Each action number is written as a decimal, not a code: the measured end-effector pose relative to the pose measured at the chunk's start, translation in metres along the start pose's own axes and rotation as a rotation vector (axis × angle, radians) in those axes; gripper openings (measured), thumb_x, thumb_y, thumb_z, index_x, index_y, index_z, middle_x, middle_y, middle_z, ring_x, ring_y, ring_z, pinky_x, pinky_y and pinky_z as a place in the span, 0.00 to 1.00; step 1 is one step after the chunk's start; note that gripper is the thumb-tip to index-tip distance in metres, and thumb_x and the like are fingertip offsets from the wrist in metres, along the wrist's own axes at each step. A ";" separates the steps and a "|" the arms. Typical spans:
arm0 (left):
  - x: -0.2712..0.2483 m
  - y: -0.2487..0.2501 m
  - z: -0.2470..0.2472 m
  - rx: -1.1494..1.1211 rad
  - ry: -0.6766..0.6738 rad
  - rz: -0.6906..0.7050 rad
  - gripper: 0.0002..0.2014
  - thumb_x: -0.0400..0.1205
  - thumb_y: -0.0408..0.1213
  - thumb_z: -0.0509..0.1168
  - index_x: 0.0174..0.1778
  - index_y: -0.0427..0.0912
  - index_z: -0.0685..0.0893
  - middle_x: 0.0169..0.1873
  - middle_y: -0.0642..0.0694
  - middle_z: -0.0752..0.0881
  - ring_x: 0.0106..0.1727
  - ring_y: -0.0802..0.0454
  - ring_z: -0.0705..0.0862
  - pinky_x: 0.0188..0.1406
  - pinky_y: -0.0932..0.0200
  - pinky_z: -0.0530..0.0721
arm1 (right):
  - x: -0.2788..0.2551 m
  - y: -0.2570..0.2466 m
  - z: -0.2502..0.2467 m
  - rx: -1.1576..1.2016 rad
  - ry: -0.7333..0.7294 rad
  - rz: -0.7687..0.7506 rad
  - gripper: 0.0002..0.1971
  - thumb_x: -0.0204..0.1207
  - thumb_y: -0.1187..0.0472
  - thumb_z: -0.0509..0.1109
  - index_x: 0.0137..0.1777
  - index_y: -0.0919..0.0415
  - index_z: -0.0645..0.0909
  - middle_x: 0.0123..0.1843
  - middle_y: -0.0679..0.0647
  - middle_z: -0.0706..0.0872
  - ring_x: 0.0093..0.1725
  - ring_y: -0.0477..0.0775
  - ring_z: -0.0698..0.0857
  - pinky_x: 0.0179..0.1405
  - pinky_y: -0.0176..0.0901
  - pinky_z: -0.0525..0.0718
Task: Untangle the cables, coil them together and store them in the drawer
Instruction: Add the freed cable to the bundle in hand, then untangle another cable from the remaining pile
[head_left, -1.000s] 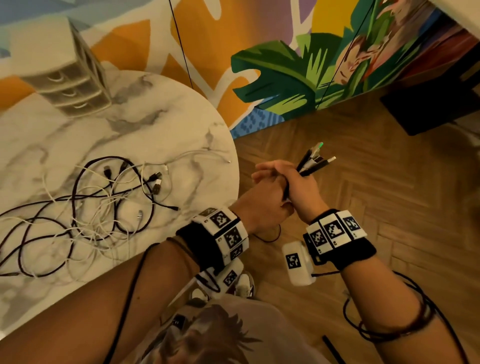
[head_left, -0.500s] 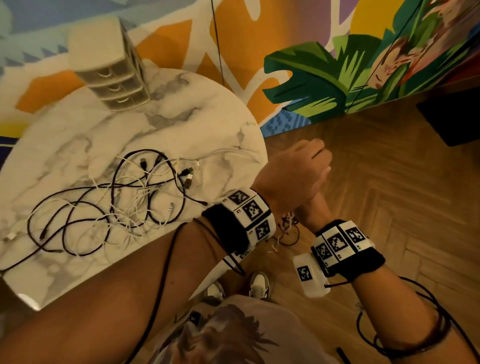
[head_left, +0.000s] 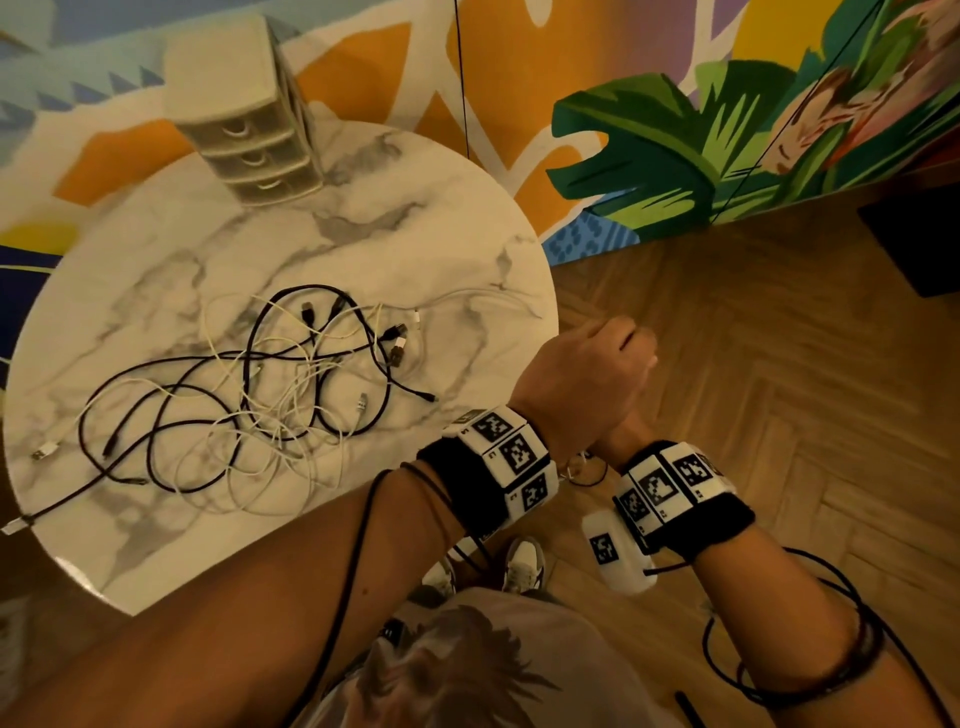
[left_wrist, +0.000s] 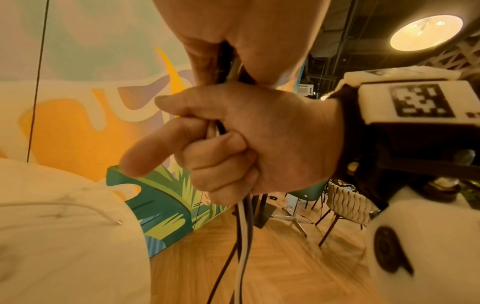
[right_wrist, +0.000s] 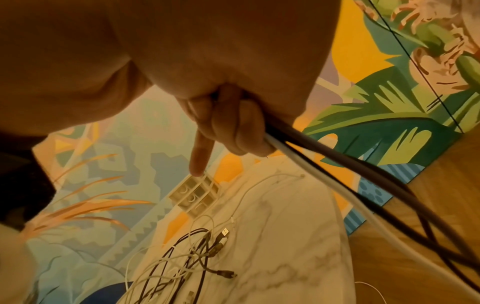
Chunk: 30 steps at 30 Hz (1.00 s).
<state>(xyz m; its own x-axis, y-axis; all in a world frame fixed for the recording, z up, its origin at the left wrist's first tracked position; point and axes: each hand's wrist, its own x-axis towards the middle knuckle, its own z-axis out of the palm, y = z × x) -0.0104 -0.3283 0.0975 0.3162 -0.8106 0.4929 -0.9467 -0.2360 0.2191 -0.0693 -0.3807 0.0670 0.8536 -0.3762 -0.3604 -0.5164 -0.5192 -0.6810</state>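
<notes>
— Painted mural wall (head_left: 649, 156) fills the upper frame; round white marble worktop (head_left: 415, 234) at left. Contents?
— Tangled black and white cables (head_left: 249, 410) lie mid-worktop; cream three-drawer plastic unit (head_left: 249, 130) stands at its upper edge, drawers closed.
— Grips?
— Left hand (head_left: 587, 374), centre right, fisted over the right hand (left_wrist: 254, 144). Both curl round a held bundle of black and white cords (left_wrist: 242, 236) hanging over the wood floor (head_left: 779, 389).

A round marble desk (head_left: 156, 249) stands against a bright leaf mural (head_left: 649, 156) on a herringbone wood floor (head_left: 779, 364). A woven chair (left_wrist: 348, 203) stands beneath a glowing ceiling lamp (left_wrist: 426, 30).
</notes>
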 end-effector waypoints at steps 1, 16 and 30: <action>-0.002 -0.001 -0.001 0.016 -0.010 -0.010 0.10 0.79 0.39 0.61 0.43 0.40 0.86 0.36 0.46 0.85 0.33 0.51 0.82 0.28 0.61 0.78 | -0.001 0.002 0.004 0.007 0.021 -0.007 0.15 0.84 0.74 0.54 0.67 0.79 0.71 0.69 0.73 0.75 0.72 0.67 0.71 0.54 0.25 0.69; -0.090 -0.162 -0.019 0.168 -1.045 -0.604 0.14 0.83 0.39 0.55 0.64 0.44 0.76 0.60 0.39 0.82 0.61 0.38 0.81 0.56 0.49 0.80 | 0.008 0.003 0.006 0.478 -0.072 0.099 0.21 0.87 0.64 0.47 0.58 0.58 0.83 0.25 0.55 0.80 0.18 0.40 0.71 0.21 0.29 0.69; -0.085 -0.094 -0.024 0.266 -0.835 -0.316 0.12 0.86 0.37 0.50 0.58 0.44 0.77 0.46 0.44 0.86 0.44 0.41 0.86 0.31 0.54 0.69 | 0.037 -0.011 0.045 0.312 -0.168 0.047 0.27 0.84 0.42 0.53 0.37 0.59 0.83 0.22 0.53 0.78 0.22 0.43 0.75 0.36 0.43 0.74</action>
<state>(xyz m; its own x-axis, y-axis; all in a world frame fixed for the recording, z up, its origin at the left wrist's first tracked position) 0.0534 -0.2238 0.0550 0.5127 -0.7863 -0.3447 -0.8398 -0.5427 -0.0111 -0.0292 -0.3543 0.0325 0.8420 -0.2495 -0.4784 -0.5318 -0.2347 -0.8137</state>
